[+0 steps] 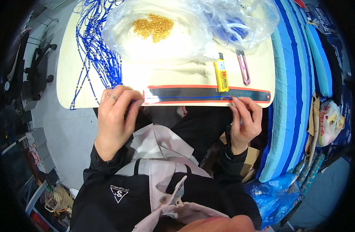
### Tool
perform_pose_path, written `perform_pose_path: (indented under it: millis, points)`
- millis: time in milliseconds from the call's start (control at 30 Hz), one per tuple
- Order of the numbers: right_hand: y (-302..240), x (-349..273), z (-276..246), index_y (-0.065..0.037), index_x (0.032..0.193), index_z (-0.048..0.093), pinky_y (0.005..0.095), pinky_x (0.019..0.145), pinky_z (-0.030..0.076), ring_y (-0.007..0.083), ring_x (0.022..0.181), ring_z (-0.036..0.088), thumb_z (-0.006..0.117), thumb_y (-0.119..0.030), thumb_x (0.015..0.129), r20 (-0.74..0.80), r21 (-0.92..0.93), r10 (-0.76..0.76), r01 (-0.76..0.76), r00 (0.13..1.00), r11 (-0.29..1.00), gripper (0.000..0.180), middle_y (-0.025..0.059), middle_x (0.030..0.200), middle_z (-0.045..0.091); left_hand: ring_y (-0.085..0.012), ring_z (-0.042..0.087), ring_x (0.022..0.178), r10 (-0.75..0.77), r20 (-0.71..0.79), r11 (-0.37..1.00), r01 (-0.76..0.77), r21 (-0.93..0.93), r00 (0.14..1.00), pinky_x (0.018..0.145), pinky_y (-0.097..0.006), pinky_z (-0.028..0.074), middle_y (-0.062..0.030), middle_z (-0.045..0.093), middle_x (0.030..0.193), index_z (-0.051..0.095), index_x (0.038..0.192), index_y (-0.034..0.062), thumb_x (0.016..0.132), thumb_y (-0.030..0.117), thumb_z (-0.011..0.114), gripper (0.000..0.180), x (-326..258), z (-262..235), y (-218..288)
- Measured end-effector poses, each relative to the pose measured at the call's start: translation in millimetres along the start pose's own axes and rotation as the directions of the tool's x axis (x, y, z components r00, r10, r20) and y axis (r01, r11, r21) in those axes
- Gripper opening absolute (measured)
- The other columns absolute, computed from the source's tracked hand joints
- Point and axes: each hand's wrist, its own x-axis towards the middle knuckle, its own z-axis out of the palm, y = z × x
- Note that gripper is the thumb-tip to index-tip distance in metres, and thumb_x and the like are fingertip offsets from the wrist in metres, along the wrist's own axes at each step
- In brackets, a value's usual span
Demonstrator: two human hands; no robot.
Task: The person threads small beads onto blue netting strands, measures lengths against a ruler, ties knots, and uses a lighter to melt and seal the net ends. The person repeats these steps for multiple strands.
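Observation:
A thin blue cord runs straight between my two hands, along a dark ruler with red edges at the table's near side. My left hand pinches the cord at the ruler's left end. At the other end of the cord, the fingertips of my right hand are closed on it, over the ruler's right part. A yellow glue tube lies with its lower end on the ruler. Pink-handled thread snips rest just right of the tube. Left of the ruler hangs a bundle of blue beaded cords.
A clear plastic bag with gold beads spreads over the table's far part. Another bag beside it holds blue cord. A blue striped bed cover borders the table's right. Blue plastic lies at lower right.

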Motion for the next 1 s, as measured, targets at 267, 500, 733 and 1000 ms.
perform_pose_path:
  millis: [267, 500, 733, 1000]
  points:
    - [1, -1, -3, -0.007, 0.101, 0.074, 0.0320, 0.071, 0.048, 0.0219, 0.082, 0.058, 0.079, -0.004, 0.072, 0.025, -0.047, -0.051, 0.052, 0.998, 0.998, 0.030, 0.0074, 0.096, 0.063, -0.0274, 0.055, 0.078, -0.024, 0.006, 1.000, 0.024, -0.008, 1.000, 0.074, -0.035, 0.040, -0.0087, 0.060, 0.085, 0.061, 0.085, 0.0031, 0.077, -0.005, 0.066, 0.012, 0, 0, 1]
    - [0, 9, 7, -0.001, 0.087, 0.067, 0.0340, 0.068, 0.046, 0.0246, 0.078, 0.056, 0.074, 0.004, 0.075, 0.043, 0.025, 0.139, -0.140, 0.989, 0.990, 0.015, 0.0087, 0.087, 0.059, -0.0274, 0.055, 0.079, -0.047, 0.002, 0.999, 0.047, -0.015, 0.999, 0.074, -0.035, 0.040, -0.0092, 0.061, 0.085, 0.061, 0.085, 0.0021, 0.076, -0.006, 0.067, 0.013, 0, 0, 3]
    - [-2, 10, 6, 0.002, 0.089, 0.064, 0.0349, 0.068, 0.048, 0.0263, 0.079, 0.058, 0.071, 0.005, 0.077, 0.064, 0.009, 0.152, -0.153, 0.986, 0.988, 0.014, 0.0124, 0.088, 0.058, -0.0275, 0.054, 0.079, -0.038, -0.001, 0.999, 0.038, -0.006, 0.999, 0.074, -0.035, 0.040, -0.0095, 0.060, 0.085, 0.060, 0.084, 0.0014, 0.076, -0.006, 0.067, 0.013, 0, -1, 3]
    - [-4, 12, 4, 0.003, 0.090, 0.064, 0.0340, 0.066, 0.050, 0.0260, 0.077, 0.061, 0.070, 0.006, 0.078, 0.090, 0.022, 0.165, -0.168, 0.982, 0.986, 0.014, 0.0128, 0.089, 0.059, -0.0280, 0.055, 0.080, -0.051, 0.016, 0.999, 0.051, -0.013, 0.999, 0.076, -0.035, 0.041, -0.0101, 0.060, 0.086, 0.061, 0.085, 0.0010, 0.076, -0.005, 0.067, 0.013, 1, -2, 4]
